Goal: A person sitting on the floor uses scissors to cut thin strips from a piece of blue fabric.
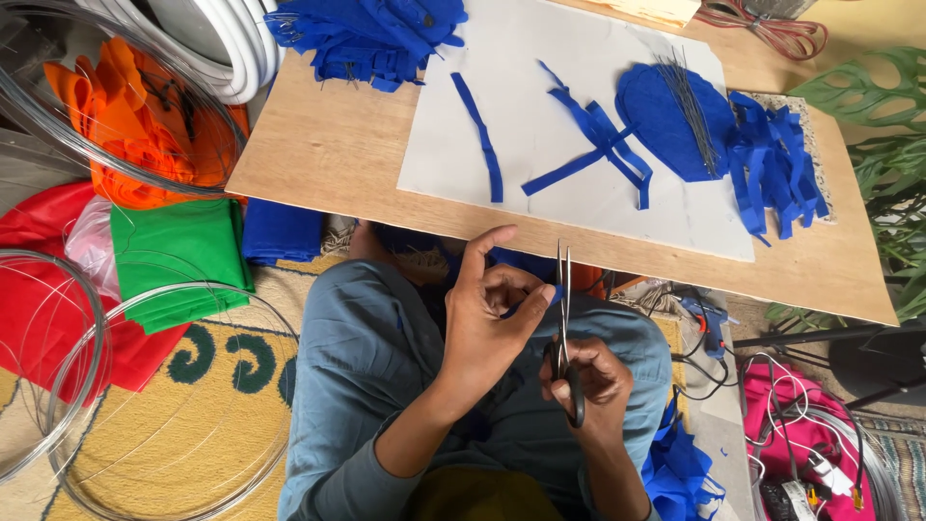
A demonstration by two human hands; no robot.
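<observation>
My left hand pinches a small piece of blue fabric over my lap, fingers curled, index finger raised. My right hand grips black-handled scissors, blades pointing up and touching the blue piece. On the wooden board ahead lies a white sheet with a single blue strip, crossed blue strips and a blue oval patch with thin wires on it.
A pile of blue fabric sits at the board's far left, more blue strips at its right. Orange, green and red cloth lie left with wire hoops. A glue gun and cables lie at right.
</observation>
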